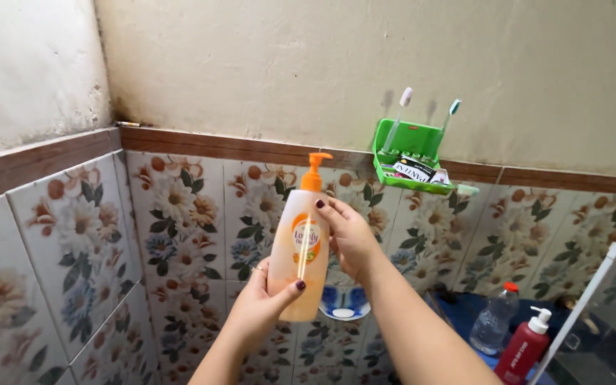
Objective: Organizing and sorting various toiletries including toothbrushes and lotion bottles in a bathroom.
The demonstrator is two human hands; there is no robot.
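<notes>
Both hands, left point(262, 303) and right point(347, 235), grip one orange pump bottle point(301, 246) with a round label. Right of it: one green holder point(408, 153), two toothbrushes point(398, 114), one red bottle point(524, 349).

A green holder point(409, 146) hangs on the wall with two toothbrushes point(401, 107) standing upright in it. Flowered tiles point(180, 207) cover the lower wall. A clear bottle point(493, 321) stands beside a red pump bottle point(524, 349).
</notes>
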